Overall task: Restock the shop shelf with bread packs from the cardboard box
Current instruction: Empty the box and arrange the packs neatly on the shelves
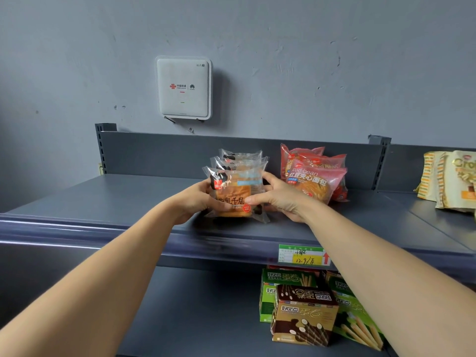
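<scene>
A clear pack of layered bread (235, 188) with blue and orange print stands upright on the grey top shelf (108, 202). My left hand (199, 202) grips its left side and my right hand (279, 199) grips its right side. Behind it stand two more packs of the same bread (242, 158) in a row. To the right lie pink red-bean bread packs (315, 176), stacked and leaning. The cardboard box is out of view.
A white Wi-Fi unit (183, 87) hangs on the wall above the shelf. Striped snack bags (450, 179) stand at the far right of the top shelf. Green and brown biscuit-stick boxes (306, 313) sit on the lower shelf under a price tag (301, 255).
</scene>
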Demonstrator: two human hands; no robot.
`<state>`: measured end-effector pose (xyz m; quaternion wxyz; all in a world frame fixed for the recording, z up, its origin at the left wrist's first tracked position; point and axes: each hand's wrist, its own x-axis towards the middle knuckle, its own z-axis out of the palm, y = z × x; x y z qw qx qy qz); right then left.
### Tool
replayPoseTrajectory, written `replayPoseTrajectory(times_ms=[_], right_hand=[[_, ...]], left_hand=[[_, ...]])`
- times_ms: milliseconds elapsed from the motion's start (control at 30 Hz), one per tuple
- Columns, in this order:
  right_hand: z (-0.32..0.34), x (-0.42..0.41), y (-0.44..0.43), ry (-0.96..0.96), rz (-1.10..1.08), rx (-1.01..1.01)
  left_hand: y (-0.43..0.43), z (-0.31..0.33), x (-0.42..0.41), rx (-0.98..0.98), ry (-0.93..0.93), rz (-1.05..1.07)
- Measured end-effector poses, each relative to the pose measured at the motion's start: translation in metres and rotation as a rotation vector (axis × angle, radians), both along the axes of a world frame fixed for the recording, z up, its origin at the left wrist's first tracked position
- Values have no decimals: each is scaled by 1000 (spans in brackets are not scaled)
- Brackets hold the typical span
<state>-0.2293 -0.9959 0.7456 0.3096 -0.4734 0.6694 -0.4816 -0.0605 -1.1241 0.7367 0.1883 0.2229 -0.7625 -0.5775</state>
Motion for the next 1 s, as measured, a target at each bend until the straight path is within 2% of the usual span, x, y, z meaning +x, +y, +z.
replayPoseTrajectory(times_ms=[200,367,600,700,1000], right_hand=[[-2,1,6,-15,-20,-25],[0,-2,15,-36,-93,-82],[2,-16,32,-70,-323,-185],[-1,-23,42,-61,-410,-198],[3,-46,63,13,-512,-167]], left_hand=[[11,4,0,1,51,64],[15,12,-6,-60,170,303],[39,26,-20,-426,263,584],[54,33,-28,-501,250,566],[99,50,-73,-969,277,469]])
